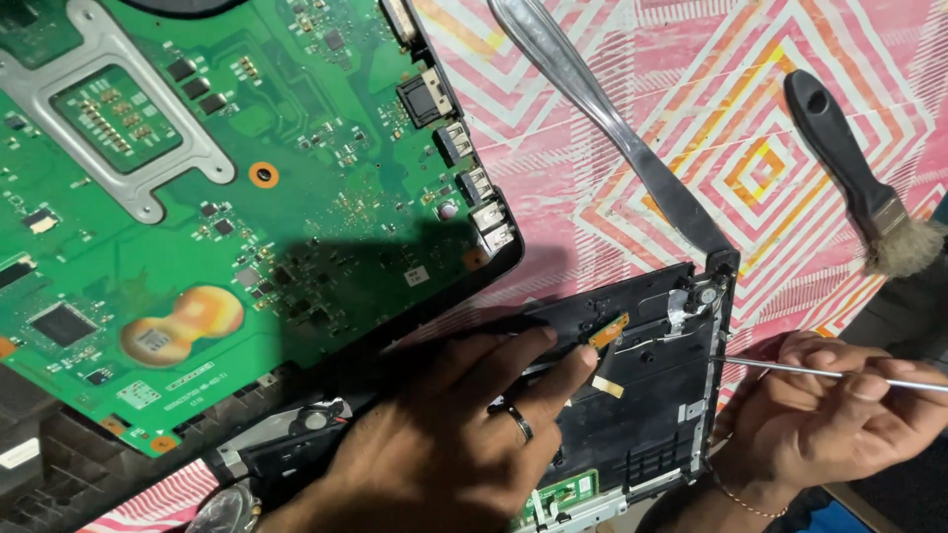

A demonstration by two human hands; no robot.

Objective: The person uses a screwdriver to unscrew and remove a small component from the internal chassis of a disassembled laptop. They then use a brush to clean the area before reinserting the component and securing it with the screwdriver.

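The left hand (454, 434) lies flat, fingers apart, pressing on the black case (642, 395). The right hand (839, 405) is closed around a thin screwdriver (810, 371). The tool lies sideways, and its tip points left at the case's right edge, just beside that hand. A green board (227, 197) sits up and to the left on the desk (642, 99).

Green circuit board (247, 178), black plastic panel (652, 395), pink-and-orange diamond-patterned cloth (750, 128), black-handled brush (859, 188)
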